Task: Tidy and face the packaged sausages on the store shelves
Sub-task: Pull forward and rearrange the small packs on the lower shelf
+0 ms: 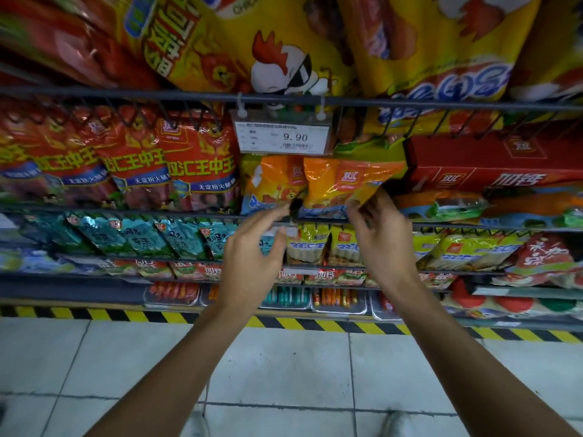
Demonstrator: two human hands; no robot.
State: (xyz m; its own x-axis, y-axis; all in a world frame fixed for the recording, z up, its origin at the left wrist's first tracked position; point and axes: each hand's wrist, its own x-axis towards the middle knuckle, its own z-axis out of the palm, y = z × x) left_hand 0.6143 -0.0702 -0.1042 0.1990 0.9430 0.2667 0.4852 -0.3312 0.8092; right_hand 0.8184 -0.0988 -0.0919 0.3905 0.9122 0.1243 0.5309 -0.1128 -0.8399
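Right hand (377,230) pinched the upright orange-yellow plastic sausage packet (344,184) at its lower edge; left hand (255,247), fingers relaxed, hovered just left.

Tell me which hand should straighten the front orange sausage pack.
Right hand: it already pinches the front orange sausage pack's lower edge. The left hand reaches toward it, holding nothing.

orange sausage pack (344,187): glossy crinkled plastic film | shelf rail (126,94): dark metal wire | floor (284,367): smooth tile
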